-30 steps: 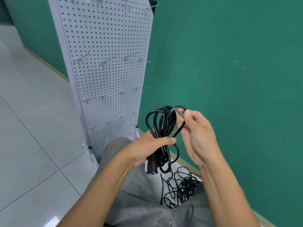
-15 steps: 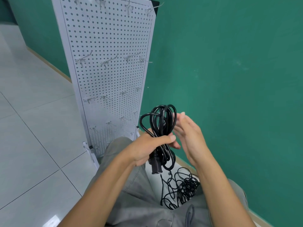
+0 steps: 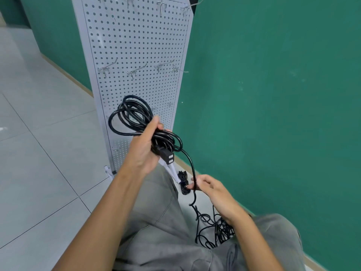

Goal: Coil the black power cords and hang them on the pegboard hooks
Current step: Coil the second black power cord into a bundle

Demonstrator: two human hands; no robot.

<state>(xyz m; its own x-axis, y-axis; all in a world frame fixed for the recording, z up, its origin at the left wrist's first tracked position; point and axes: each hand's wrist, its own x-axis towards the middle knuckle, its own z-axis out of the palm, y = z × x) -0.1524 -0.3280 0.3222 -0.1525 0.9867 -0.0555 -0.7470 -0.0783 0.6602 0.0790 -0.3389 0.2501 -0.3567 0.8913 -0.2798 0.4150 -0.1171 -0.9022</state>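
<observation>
Looping black power cord (image 3: 134, 116) bundled, plug at 5 o'clock | left hand (image 3: 143, 151) fingers clamped round coil | right hand (image 3: 212, 189) fingers pinching trailing strand

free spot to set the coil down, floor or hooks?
Bare floor tiles left of the pegboard and the left hand. The middle hook row hangs empty. Crowded by the wall: loose cords under the right hand.
</observation>
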